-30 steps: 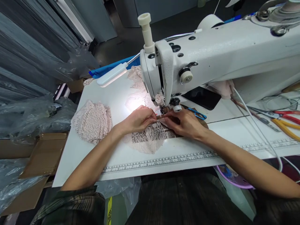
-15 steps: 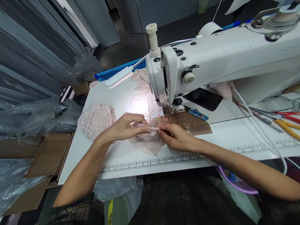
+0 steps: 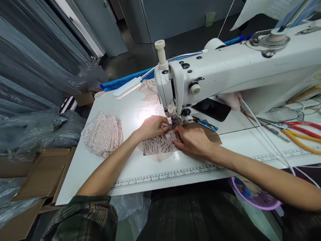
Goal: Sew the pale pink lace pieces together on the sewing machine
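A pale pink lace piece (image 3: 157,149) lies on the white table under the presser foot (image 3: 176,121) of a white sewing machine (image 3: 225,77). My left hand (image 3: 151,128) pinches the lace's upper edge just left of the foot. My right hand (image 3: 192,140) presses down on the lace's right side, fingers closed on its edge close to the needle. A brown plate (image 3: 213,134) sits beneath the work, partly covered by my right hand.
A stack of pink lace pieces (image 3: 102,134) sits at the left of the table (image 3: 125,167). More lace (image 3: 150,97) lies behind the machine under a lamp (image 3: 126,87). Blue snips (image 3: 205,124), a black phone (image 3: 212,108), red and yellow pliers (image 3: 301,132) lie right. Cardboard boxes (image 3: 42,170) stand left.
Both hands slid the lace away from me, from the table's middle back up to the presser foot. The view shifted slightly left and upward.
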The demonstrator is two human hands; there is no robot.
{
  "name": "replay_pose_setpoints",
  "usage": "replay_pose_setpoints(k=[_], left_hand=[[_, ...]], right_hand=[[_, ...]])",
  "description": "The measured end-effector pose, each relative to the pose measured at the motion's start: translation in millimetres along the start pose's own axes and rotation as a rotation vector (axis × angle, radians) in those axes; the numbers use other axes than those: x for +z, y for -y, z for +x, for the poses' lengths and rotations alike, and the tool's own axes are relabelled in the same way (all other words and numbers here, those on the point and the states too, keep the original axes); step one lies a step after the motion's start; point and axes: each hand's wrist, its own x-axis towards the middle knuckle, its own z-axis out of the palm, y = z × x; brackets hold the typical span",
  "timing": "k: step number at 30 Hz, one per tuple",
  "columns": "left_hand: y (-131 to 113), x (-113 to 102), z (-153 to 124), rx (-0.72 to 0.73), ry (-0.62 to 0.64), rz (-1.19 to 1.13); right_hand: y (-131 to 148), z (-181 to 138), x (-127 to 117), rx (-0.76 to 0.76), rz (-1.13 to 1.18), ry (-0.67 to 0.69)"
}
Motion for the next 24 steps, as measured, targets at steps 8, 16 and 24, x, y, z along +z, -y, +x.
replay_pose_setpoints(k=[8,16,24], left_hand=[[12.3,20.0,8.3,0.068,-0.222,0.239],[36.4,22.9,44.0,0.28,-0.198,0.222],[26.7,17.8,-41.0,0.688,-0.269,0.258]], right_hand=[[-34.7,4.7,15.4,-0.529,-0.087,-0.138],[-33.7,3.7,14.4,-0.447,-0.028,-0.143],[-47.7,7.6,3.2,-0.205,0.291,-0.184]])
